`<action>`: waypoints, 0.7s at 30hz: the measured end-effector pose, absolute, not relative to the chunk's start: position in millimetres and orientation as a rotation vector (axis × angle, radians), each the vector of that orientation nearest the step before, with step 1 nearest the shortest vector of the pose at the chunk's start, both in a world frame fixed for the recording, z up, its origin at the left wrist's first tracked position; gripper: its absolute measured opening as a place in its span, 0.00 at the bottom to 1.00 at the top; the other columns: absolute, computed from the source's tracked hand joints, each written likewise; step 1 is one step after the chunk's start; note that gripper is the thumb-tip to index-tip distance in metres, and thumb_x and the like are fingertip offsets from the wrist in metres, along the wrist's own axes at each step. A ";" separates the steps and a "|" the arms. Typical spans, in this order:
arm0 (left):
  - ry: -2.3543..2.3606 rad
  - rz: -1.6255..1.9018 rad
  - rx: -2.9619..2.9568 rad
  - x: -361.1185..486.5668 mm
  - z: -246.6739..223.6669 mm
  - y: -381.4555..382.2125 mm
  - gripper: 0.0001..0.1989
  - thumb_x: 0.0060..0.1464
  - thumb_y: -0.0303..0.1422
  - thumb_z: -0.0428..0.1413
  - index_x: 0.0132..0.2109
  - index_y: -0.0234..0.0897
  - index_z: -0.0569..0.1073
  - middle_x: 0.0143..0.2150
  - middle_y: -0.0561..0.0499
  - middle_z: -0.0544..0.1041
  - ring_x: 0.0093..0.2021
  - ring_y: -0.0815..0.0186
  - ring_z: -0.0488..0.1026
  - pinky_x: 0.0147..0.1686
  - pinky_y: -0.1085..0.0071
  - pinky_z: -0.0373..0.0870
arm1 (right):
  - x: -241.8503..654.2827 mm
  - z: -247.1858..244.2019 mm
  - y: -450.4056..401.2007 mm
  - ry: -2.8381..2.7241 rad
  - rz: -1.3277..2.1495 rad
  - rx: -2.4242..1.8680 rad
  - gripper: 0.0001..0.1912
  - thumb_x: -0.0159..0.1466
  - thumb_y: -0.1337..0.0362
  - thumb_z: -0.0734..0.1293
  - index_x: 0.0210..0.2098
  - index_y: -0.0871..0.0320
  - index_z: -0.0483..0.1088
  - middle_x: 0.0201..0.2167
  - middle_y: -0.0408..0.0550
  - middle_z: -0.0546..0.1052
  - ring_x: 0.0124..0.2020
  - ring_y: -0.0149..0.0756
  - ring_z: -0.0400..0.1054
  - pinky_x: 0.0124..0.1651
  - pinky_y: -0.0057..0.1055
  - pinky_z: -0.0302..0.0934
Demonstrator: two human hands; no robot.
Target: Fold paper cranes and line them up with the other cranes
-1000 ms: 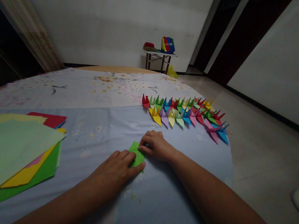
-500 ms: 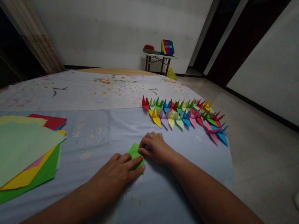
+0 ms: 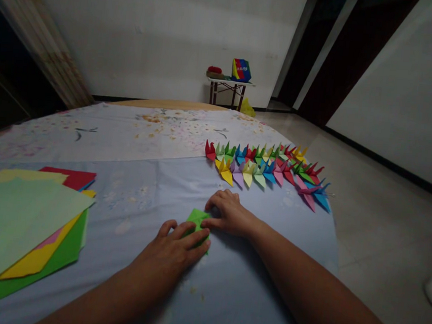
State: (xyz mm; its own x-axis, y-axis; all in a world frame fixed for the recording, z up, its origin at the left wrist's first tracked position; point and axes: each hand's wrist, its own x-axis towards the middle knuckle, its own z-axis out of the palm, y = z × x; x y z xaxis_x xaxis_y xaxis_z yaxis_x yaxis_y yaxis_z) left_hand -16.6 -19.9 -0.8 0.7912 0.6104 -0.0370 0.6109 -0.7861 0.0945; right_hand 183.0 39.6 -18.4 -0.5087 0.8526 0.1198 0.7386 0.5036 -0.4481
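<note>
A small folded piece of green paper [image 3: 196,215] lies on the blue cloth, partly hidden by my fingers. My left hand [image 3: 177,245] rests palm down with its fingers spread over the lower part of the paper. At the paper's right edge is my right hand [image 3: 231,213], its fingers curled and the thumb touching the paper. Beyond my hands stand rows of folded paper cranes [image 3: 248,173] in many colours.
Large coloured sheets [image 3: 23,220] are stacked at the left of the cloth-covered table [image 3: 125,148]. By the far wall, a small table [image 3: 229,82] holds a striped bag [image 3: 241,70] and a red item [image 3: 214,69]. A curtain [image 3: 41,33] hangs at the left.
My right hand's fingers have lifted slightly away from the paper, with the thumb now at its right edge. The left hand's fingers are spread a little more, and more of the paper's top shows.
</note>
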 end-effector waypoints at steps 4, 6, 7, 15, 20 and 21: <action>0.940 0.003 2.853 -16.5 -4.0 -19.5 0.23 0.56 0.22 0.46 0.56 0.49 0.64 0.58 0.53 0.67 0.56 0.56 0.60 0.49 0.57 0.50 | 181.9 -20.4 41.6 -2.420 0.507 -1.364 0.17 0.52 0.52 0.70 0.36 0.55 0.69 0.38 0.48 0.67 0.43 0.40 0.56 0.43 0.35 0.47; 0.928 0.007 2.847 -16.1 -3.6 -19.7 0.22 0.56 0.23 0.46 0.56 0.48 0.64 0.58 0.53 0.67 0.56 0.57 0.60 0.49 0.57 0.50 | 181.3 -21.0 42.2 -2.411 0.505 -1.373 0.17 0.52 0.51 0.70 0.35 0.55 0.70 0.38 0.48 0.67 0.43 0.40 0.57 0.43 0.35 0.47; 0.928 0.009 2.844 -15.8 -3.0 -19.9 0.22 0.56 0.23 0.46 0.56 0.48 0.64 0.58 0.53 0.67 0.56 0.57 0.61 0.49 0.57 0.49 | 181.2 -21.3 42.7 -2.406 0.503 -1.370 0.17 0.52 0.51 0.70 0.35 0.55 0.70 0.37 0.47 0.68 0.43 0.39 0.57 0.43 0.35 0.47; 0.943 -0.030 2.803 -16.4 -1.6 -22.0 0.22 0.57 0.25 0.46 0.57 0.48 0.62 0.60 0.54 0.65 0.56 0.56 0.61 0.51 0.54 0.47 | 182.9 -25.1 54.7 -2.294 0.457 -1.422 0.07 0.58 0.60 0.68 0.30 0.58 0.72 0.29 0.46 0.71 0.36 0.34 0.61 0.39 0.31 0.50; 0.944 -0.054 2.756 -16.6 2.3 -21.8 0.22 0.56 0.26 0.46 0.57 0.49 0.62 0.60 0.54 0.64 0.57 0.55 0.60 0.51 0.52 0.47 | 185.5 -21.4 49.2 -2.283 0.551 -1.330 0.12 0.56 0.54 0.67 0.32 0.58 0.72 0.30 0.46 0.72 0.36 0.34 0.61 0.40 0.31 0.50; 0.938 -0.048 2.752 -16.9 3.3 -21.6 0.22 0.56 0.27 0.46 0.57 0.49 0.62 0.60 0.54 0.64 0.57 0.55 0.60 0.51 0.51 0.47 | 185.8 -20.8 47.1 -2.296 0.562 -1.329 0.15 0.54 0.52 0.68 0.33 0.57 0.72 0.32 0.46 0.71 0.37 0.34 0.61 0.41 0.31 0.50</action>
